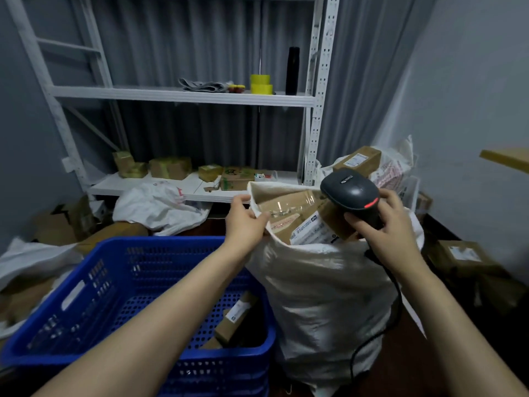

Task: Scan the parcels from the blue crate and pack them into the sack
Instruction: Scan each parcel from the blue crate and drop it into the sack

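L grip (246, 224) pinches sack (320, 282), scanner (350, 193) in R grip (386, 229) prob touching parcels (289, 209)

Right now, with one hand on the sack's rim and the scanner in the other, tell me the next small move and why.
Probably release the sack rim and drop the left hand into the blue crate for the labelled parcel lying there: it is not yet packed, and the right hand holds the scanner ready.

From where I stand, nothing reads clearly: the white labels on the parcels (307, 229) in the sack (323, 282) and the blue crate (160, 242) are too blurred.
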